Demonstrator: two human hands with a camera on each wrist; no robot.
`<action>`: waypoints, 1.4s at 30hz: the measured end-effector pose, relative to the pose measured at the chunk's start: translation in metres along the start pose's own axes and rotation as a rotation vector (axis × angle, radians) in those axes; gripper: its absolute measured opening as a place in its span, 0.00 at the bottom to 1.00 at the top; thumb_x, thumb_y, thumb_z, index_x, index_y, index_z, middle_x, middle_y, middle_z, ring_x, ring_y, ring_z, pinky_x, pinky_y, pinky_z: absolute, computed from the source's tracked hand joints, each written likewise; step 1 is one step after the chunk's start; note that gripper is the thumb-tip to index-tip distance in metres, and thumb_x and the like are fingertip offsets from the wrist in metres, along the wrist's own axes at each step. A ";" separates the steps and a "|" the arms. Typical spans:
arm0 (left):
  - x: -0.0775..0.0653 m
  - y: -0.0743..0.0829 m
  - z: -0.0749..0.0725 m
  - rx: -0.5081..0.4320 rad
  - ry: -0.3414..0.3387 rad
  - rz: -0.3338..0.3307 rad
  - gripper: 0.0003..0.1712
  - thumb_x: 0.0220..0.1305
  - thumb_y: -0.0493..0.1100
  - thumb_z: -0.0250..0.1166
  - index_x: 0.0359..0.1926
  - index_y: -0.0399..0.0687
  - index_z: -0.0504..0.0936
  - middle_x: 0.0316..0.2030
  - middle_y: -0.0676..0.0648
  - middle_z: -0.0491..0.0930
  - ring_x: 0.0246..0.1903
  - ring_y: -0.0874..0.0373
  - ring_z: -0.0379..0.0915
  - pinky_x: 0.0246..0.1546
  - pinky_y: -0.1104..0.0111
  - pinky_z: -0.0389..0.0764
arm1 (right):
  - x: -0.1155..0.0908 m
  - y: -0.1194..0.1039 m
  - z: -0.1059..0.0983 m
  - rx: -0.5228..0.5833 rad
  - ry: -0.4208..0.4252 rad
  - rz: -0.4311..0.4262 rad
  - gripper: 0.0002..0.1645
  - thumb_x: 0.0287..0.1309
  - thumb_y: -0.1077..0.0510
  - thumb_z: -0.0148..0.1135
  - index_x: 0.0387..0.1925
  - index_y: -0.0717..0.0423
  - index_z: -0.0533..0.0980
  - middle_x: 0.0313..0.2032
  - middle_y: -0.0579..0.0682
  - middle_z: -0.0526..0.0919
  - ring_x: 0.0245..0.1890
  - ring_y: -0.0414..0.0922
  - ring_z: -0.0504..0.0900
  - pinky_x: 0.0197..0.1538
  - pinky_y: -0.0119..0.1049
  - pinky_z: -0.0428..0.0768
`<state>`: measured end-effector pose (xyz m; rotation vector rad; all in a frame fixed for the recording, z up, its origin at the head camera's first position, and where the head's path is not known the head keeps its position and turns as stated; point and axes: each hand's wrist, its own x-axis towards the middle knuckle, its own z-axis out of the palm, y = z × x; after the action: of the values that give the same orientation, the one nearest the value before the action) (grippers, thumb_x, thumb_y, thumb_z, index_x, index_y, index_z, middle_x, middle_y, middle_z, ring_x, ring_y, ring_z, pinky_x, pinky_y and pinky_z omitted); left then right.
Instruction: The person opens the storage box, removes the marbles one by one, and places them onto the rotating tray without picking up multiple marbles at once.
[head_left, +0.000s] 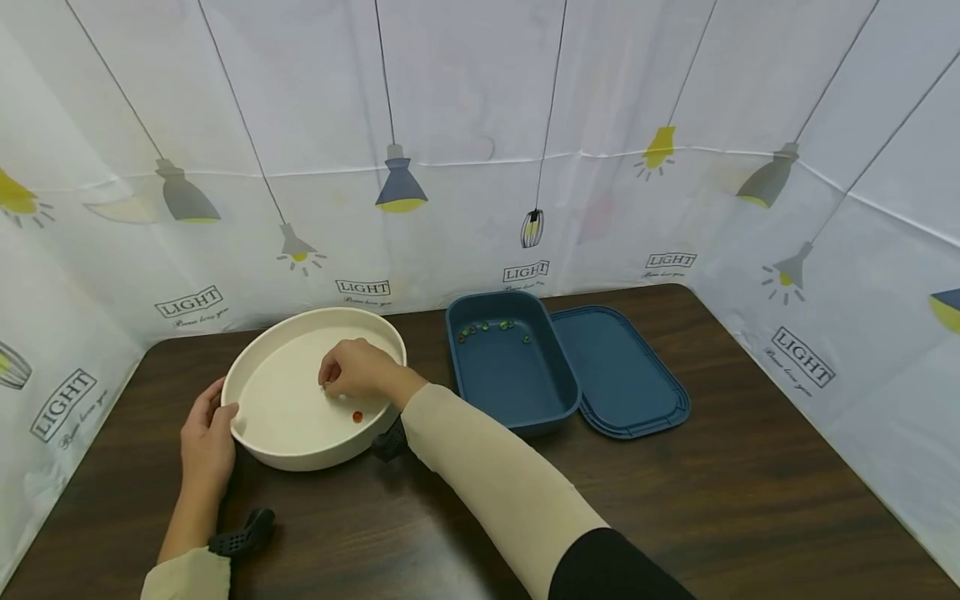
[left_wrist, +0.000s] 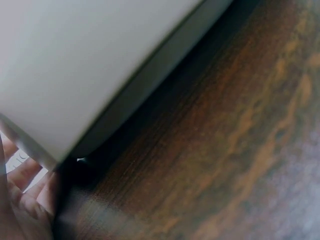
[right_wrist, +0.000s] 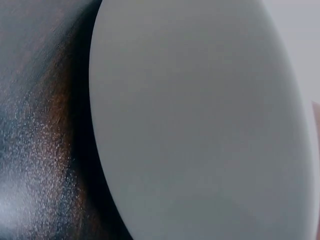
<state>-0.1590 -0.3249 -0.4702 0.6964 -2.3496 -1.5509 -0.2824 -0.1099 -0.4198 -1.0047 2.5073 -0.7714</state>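
A round white tray with a raised wall stands on the left part of the table. My left hand grips its left rim, thumb over the edge and fingers outside; in the left wrist view the fingers lie against the tray wall. Inside the tray, my right hand reaches over the right rim and pinches a tiny bead, mostly hidden by the fingertips. Nearer me, a red bead lies on the tray floor. The tray's outer wall fills most of the right wrist view.
Right of the tray stands a blue rectangular box with several small green and reddish beads near its far end. A blue lid lies beside it, partly against the box. Behind the dark wooden table hangs a lamp-patterned white curtain.
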 end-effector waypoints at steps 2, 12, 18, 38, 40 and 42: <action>0.000 0.001 0.000 -0.002 -0.003 -0.003 0.31 0.78 0.51 0.43 0.78 0.61 0.59 0.76 0.47 0.63 0.69 0.54 0.65 0.51 0.86 0.68 | 0.000 0.000 0.000 -0.010 -0.003 0.006 0.06 0.60 0.59 0.68 0.36 0.43 0.85 0.33 0.39 0.85 0.32 0.35 0.78 0.36 0.24 0.74; -0.001 0.003 0.001 -0.026 0.013 0.009 0.30 0.77 0.50 0.44 0.77 0.58 0.61 0.75 0.45 0.65 0.65 0.61 0.67 0.46 0.90 0.67 | 0.002 0.001 0.001 -0.047 -0.026 0.003 0.05 0.61 0.58 0.68 0.37 0.44 0.85 0.31 0.37 0.84 0.33 0.34 0.78 0.37 0.23 0.73; -0.002 0.000 0.003 -0.023 0.012 0.004 0.30 0.77 0.50 0.44 0.77 0.58 0.62 0.74 0.45 0.66 0.65 0.61 0.68 0.46 0.90 0.67 | -0.004 -0.001 -0.010 -0.068 -0.013 -0.051 0.07 0.62 0.57 0.68 0.42 0.46 0.86 0.36 0.38 0.85 0.38 0.33 0.79 0.40 0.21 0.73; 0.000 0.002 -0.002 -0.013 0.001 0.016 0.31 0.77 0.50 0.43 0.78 0.57 0.60 0.75 0.44 0.65 0.65 0.60 0.67 0.46 0.90 0.67 | -0.073 0.091 -0.120 0.205 0.366 -0.010 0.09 0.64 0.55 0.67 0.44 0.52 0.85 0.42 0.51 0.87 0.35 0.47 0.85 0.35 0.38 0.84; 0.000 0.003 -0.001 -0.016 0.002 0.019 0.31 0.77 0.50 0.43 0.78 0.57 0.60 0.75 0.44 0.65 0.65 0.61 0.67 0.46 0.90 0.67 | -0.080 0.106 -0.121 0.223 0.377 0.026 0.10 0.64 0.55 0.67 0.45 0.53 0.85 0.42 0.52 0.86 0.37 0.51 0.85 0.36 0.40 0.85; 0.000 0.002 -0.001 -0.019 0.006 0.020 0.31 0.77 0.50 0.44 0.78 0.57 0.60 0.74 0.44 0.65 0.64 0.61 0.68 0.46 0.90 0.68 | -0.085 0.120 -0.120 0.235 0.385 0.055 0.10 0.64 0.57 0.67 0.45 0.55 0.85 0.42 0.54 0.86 0.39 0.54 0.85 0.36 0.41 0.84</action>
<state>-0.1593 -0.3249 -0.4677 0.6695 -2.3272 -1.5590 -0.3453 0.0665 -0.3866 -0.7613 2.6544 -1.3138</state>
